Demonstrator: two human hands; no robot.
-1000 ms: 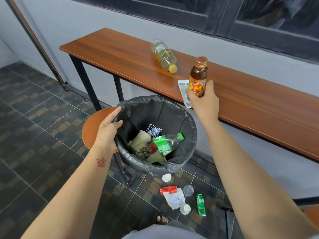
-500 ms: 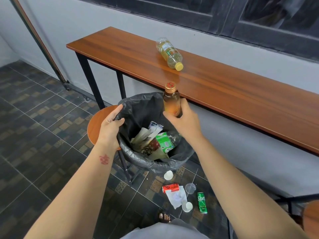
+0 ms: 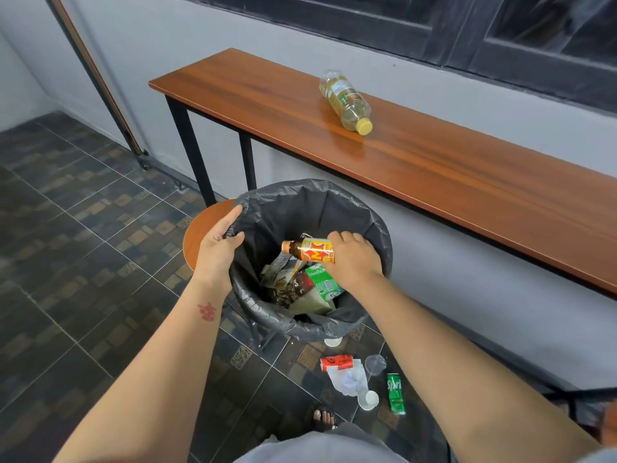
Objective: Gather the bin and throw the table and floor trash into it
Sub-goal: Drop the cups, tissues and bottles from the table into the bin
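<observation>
Fingers (image 3: 344, 237) of right hand (image 3: 352, 262) wrapped round base end of small brown bottle (image 3: 309, 250), closed on it, bottle lying sideways with cap pointing left, held inside mouth of bin (image 3: 380, 235) just above the rubbish there. Left hand (image 3: 218, 243) pinched shut on bin's left rim, gripping black liner.

Head view only, all places told from bin. Behind and above: table (image 3: 467, 182), with yellow bottle (image 3: 345, 101) lying on its side, cap toward table's front edge. Just left, half hidden: round wooden stool (image 3: 197, 235). Below, on floor near its foot: red can (image 3: 336, 362), green can (image 3: 396, 393), crumpled tissue (image 3: 347, 379), clear lid (image 3: 375, 364), white cups (image 3: 368, 400).

Handling, as judgement: brown bottle looks like glass, so stiff, smooth, breakable; better lowered than flung. Yellow bottle looks plastic and part full, likely to roll; best taken round its middle. Cans light, stiff, easily pinched across body. Tissue soft, weightless, needing a gathering pinch. Cups thin, crushable, easiest taken by rim. Liner slack, could slip off rim.
</observation>
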